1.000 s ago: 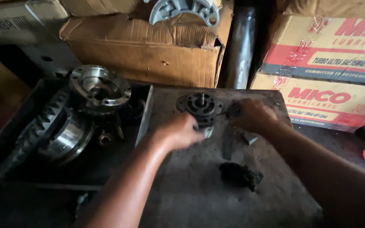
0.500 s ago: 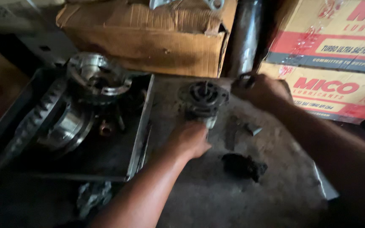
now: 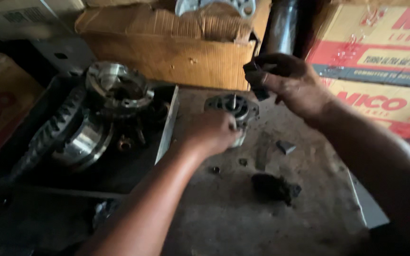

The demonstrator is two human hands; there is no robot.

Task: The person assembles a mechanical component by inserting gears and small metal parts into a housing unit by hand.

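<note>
Left hand point(image 3: 212, 132) grips one round housing point(image 3: 231, 106); right hand point(image 3: 293, 85) holds one dark part point(image 3: 257, 78).

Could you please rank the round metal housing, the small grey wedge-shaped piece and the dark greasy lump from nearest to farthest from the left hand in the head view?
From the left hand:
1. Round metal housing: under the fingers, touching, at the plate's back.
2. Small grey wedge-shaped piece: off to the right on the plate.
3. Dark greasy lump: farther, towards the plate's front right.
</note>
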